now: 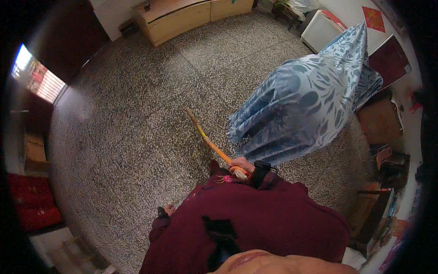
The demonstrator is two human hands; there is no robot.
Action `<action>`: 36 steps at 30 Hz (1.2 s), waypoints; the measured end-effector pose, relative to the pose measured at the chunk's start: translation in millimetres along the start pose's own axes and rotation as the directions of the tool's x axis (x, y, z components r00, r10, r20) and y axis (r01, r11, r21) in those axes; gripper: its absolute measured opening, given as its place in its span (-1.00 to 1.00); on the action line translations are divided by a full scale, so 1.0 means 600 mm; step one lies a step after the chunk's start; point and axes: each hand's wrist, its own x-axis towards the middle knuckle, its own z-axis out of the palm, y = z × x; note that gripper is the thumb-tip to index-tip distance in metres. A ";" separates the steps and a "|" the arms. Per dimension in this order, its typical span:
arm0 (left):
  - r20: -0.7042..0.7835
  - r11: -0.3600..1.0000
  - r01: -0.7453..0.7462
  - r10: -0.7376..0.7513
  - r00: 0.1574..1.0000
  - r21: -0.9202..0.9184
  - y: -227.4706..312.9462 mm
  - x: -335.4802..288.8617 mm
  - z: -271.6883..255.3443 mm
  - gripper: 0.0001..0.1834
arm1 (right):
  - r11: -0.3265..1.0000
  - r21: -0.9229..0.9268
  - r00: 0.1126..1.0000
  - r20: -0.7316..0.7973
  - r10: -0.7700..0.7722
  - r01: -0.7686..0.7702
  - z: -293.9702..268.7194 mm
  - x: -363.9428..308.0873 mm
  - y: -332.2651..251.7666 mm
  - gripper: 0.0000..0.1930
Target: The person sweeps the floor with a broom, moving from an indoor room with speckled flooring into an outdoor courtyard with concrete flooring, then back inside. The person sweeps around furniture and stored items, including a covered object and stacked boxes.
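Observation:
My right hand [242,165] is closed around the upper part of a long orange and yellow stick [216,149]. It slants away from me to the left, and its far part is thinner and brownish. Whether its far tip touches the floor, I cannot tell. By the same hand are a small pink piece [226,179] and something whitish, whose kind I cannot make out. My left hand [169,209] hangs low at my left side, apart from the stick, its fingers mostly hidden. A black band sits on each wrist.
To the right stands a bulky object draped in a blue-grey patterned cloth [296,105]. A low wooden cabinet [182,20] lines the far wall. Brown boxes [381,121] are along the right side, and a red seat [34,201] is at the left. Speckled stone floor [123,123] lies between.

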 end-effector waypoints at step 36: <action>0.119 0.851 -0.326 0.305 0.945 0.410 0.559 0.781 -0.622 -0.73 | 0.798 0.426 0.793 -0.601 -0.103 0.426 -0.247 0.489 -0.554 -0.85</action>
